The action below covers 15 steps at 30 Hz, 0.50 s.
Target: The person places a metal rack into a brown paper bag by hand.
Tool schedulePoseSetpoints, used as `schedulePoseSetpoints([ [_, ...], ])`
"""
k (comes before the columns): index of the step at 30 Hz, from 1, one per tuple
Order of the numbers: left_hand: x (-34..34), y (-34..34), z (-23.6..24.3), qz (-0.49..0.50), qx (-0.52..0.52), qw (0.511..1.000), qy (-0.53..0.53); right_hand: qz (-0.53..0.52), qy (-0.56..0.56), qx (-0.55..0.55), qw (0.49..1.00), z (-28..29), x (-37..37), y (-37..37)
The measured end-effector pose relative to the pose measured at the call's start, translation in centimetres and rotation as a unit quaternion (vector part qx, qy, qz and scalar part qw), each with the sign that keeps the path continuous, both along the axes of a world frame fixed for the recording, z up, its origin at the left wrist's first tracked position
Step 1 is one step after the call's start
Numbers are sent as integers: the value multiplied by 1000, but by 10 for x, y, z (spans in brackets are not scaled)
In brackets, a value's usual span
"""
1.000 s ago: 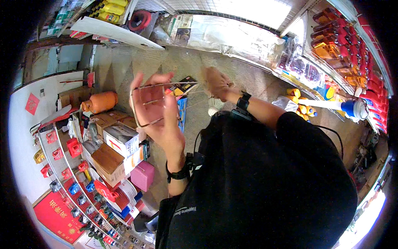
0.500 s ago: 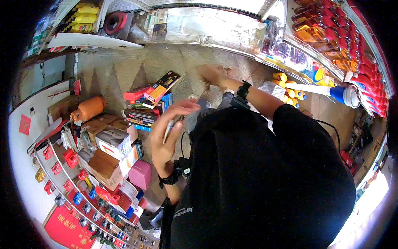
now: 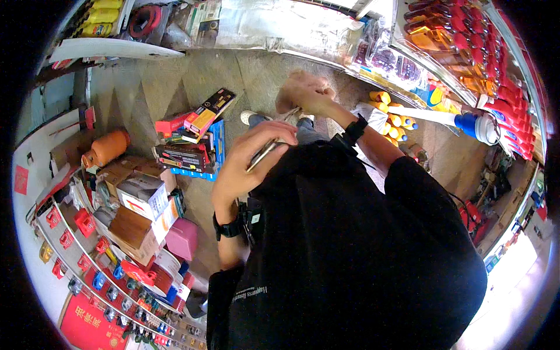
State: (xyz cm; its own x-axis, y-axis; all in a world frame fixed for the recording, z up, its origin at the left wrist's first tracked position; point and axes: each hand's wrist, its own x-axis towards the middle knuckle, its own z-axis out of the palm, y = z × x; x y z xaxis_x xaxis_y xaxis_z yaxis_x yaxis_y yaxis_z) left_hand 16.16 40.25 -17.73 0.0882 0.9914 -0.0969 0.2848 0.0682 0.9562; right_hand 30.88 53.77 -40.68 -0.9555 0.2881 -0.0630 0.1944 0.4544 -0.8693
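Note:
My left hand is bent in front of my black shirt, its fingers curled around a thin, flat, shiny thing. What kind of thing that is, I cannot make out. Farther out and to the right, my right hand is closed and partly smeared by motion. A thin, pale, stick-like piece sticks out from under it toward the left fingertips. Whether this piece touches the left hand, I cannot tell. Each wrist wears a black band. Below the hands, my shoe shows on the floor.
Stacked tool boxes lie on the floor to the left, with an orange gas cylinder and cardboard cartons beyond. Yellow bottles and a white tube with a blue end are at right. A shelf of red-capped bottles stands behind them.
My left hand has moved right and slightly up, closer to my right hand, and its fingers have curled more. The right hand remains far out and blurred. The whole view has shifted slightly.

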Motion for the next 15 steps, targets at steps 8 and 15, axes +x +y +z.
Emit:
schedulePoseSetpoints([
  [8,-11,-17,13,-9,22,999,49,101,145,-27,984,50,-2,6],
  [15,24,-24,9,84,104,991,-10,1,-3,256,967,77,31,-40],
])
